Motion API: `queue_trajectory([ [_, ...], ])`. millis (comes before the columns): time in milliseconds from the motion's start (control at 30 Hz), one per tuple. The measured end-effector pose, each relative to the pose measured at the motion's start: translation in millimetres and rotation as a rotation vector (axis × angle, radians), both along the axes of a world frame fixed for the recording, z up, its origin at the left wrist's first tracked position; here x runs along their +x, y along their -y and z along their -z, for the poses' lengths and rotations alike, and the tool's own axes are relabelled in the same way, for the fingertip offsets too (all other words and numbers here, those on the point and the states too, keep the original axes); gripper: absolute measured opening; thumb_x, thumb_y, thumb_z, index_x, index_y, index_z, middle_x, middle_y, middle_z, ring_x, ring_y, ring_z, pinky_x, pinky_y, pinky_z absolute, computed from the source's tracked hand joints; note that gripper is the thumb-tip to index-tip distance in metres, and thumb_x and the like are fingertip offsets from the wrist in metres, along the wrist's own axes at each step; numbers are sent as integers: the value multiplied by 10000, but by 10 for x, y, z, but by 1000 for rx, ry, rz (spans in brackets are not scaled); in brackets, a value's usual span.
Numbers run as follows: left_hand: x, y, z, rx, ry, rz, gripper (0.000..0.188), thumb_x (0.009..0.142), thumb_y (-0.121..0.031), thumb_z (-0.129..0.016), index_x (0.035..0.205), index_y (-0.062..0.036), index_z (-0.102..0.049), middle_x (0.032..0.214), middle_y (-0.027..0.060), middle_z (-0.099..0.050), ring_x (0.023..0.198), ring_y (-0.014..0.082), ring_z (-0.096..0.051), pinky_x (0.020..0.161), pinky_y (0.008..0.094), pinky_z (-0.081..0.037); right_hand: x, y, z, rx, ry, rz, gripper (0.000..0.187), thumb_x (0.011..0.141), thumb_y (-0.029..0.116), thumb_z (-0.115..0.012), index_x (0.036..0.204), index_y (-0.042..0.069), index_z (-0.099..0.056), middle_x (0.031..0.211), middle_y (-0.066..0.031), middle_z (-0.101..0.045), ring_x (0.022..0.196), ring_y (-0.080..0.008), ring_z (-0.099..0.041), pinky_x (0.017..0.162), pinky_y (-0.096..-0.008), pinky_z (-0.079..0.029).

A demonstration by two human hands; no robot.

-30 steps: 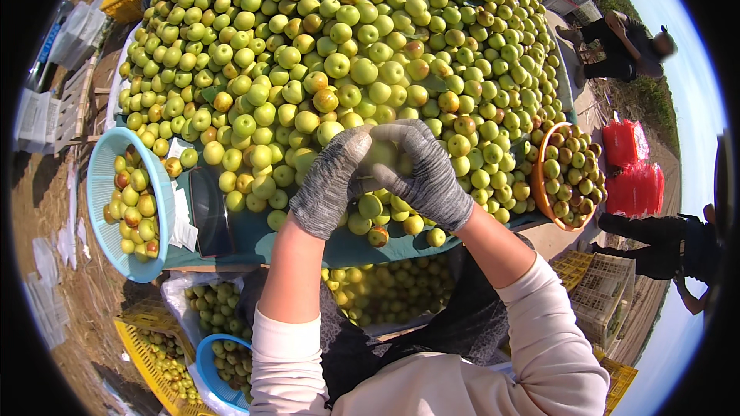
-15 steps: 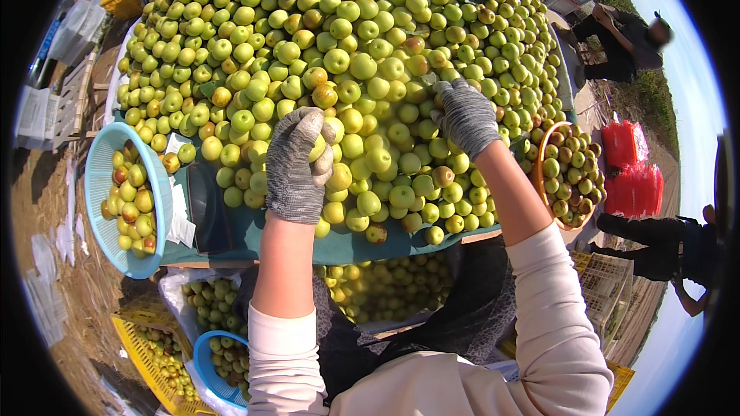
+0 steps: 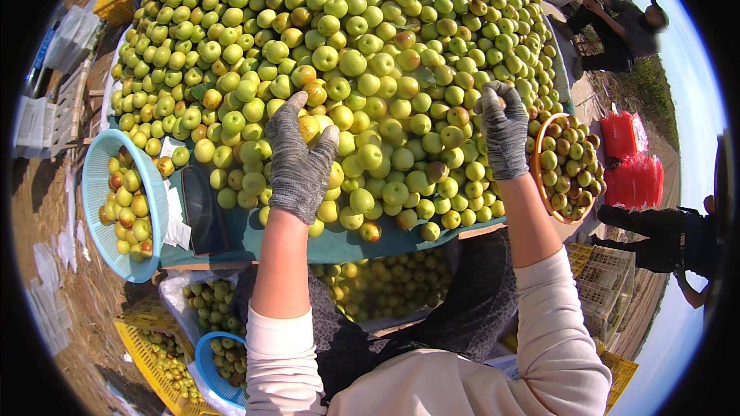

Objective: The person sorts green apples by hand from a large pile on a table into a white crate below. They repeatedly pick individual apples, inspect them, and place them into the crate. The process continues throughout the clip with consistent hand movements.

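Presently, the left hand [image 3: 297, 160], gloved in grey streaked knit, is released, thumb and fingers spread over the near part of a mounded heap of smooth, round yellow-green fruit [image 3: 352, 62]. The right hand [image 3: 506, 137], gloved alike, has fingers curled above the heap's right side; its grasp cannot be determined. Dark-green cloth [image 3: 248, 240] underlies the near edge. Far left of the hands: a round, light-blue, perforated plastic basket [image 3: 97, 189].

Table [image 3: 248, 240]: covered in dark green cloth [image 3: 333, 248], bare mainly along the near edge, where a strip of pale wood [image 3: 481, 230] shows below it.
Fruit heap [image 3: 353, 62]: round, green, some pieces blushed reddish brown, spread broadly over most of the surface.
Near left corner: a dark flat object [image 3: 203, 212] lies on the cloth, with white papers [image 3: 176, 221] just beside it, to its left.
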State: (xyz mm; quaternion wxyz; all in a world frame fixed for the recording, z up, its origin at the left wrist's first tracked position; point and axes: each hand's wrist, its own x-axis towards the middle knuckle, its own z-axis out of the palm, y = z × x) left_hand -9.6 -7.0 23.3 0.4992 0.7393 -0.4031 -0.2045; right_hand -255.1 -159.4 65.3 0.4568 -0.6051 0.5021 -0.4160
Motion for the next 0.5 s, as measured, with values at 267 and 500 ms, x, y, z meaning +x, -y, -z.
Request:
queue_trajectory([
  [267, -253, -118, -309, -99, -166, 354, 764, 707, -194, -806, 1360, -149, -411, 1438, 137, -264, 1086, 253, -531, 891, 354, -507, 624, -882, -27, 402, 96, -474, 470, 941, 507, -480, 1167, 109, -588, 935, -33, -554, 690, -89, -515, 604, -211, -448],
  [500, -137, -206, -406, -258, 4, 286, 272, 834, -82, -674, 1078, -42, -562, 1058, 87, -607, 1030, 230, -583, 941, 333, -452, 832, -978, -168, 758, 200, -896, 678, 938, 584, -409, 1312, 22, -462, 1060, -90, -653, 909, -156, -639, 834, -285, -508],
])
